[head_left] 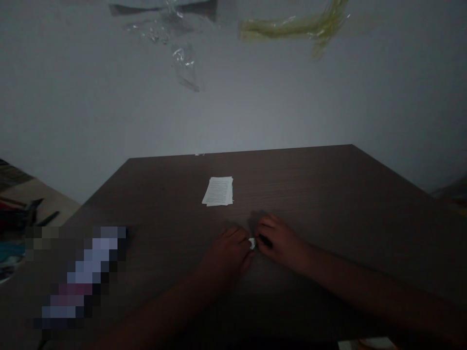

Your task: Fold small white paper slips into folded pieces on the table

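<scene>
The left hand (pixel 226 255) and the right hand (pixel 282 243) rest on a dark brown wooden table (pixel 328 194). Their fingers meet in the middle. Both hands' fingers are pressed together, pinching a small white scrap of paper (pixel 251 243) between them. The scrap sits low, right at the table top. A little past the fingers lies a white stack of printed paper sheets (pixel 218 191), flat on the table. Far past the fingers, high on the grey wall, hang a clear plastic wrap (pixel 182 58) and a yellow-green plastic strip (pixel 292 26).

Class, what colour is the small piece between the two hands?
The small piece is white; head view.
</scene>
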### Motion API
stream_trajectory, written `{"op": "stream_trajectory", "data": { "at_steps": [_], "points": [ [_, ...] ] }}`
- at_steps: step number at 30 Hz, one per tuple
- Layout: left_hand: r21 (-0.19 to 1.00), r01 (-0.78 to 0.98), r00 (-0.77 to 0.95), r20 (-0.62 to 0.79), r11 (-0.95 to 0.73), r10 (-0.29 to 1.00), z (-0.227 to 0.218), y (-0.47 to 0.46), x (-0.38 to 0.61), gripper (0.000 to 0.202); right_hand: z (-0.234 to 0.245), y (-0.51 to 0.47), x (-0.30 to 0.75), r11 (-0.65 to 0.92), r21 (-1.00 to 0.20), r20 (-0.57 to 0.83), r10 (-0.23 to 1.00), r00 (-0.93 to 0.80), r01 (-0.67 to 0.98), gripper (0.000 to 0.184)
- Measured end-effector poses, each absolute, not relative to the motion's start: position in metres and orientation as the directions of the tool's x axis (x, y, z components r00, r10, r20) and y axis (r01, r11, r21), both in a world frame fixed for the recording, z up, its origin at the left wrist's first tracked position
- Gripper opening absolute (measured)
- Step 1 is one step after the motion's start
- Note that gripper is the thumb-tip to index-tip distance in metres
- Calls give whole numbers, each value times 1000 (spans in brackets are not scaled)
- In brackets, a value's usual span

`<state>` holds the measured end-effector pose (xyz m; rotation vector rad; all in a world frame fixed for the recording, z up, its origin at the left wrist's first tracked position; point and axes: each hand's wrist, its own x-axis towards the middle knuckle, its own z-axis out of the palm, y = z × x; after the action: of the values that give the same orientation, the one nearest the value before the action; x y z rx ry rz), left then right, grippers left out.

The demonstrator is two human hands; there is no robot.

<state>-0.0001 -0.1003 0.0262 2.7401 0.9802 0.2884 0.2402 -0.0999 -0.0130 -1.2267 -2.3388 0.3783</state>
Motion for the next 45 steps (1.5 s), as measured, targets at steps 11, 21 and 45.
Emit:
{"op": "stream_trajectory", "data": {
  "at_steps": [11,21,45],
  "points": [
    [286,588,767,101,-757,634,24,-102,-5,14,-17,-99,240,548,-422,317,836,-448,723,16],
    [334,617,719,130,-713,683,25,-96,3,25,-13,-107,233,512,-374,262,858,-442,773,14],
    [424,620,677,137,-660,723,19,-93,-2,16,-10,-84,254,522,-678,344,848,-404,518,25]
  ]
}}
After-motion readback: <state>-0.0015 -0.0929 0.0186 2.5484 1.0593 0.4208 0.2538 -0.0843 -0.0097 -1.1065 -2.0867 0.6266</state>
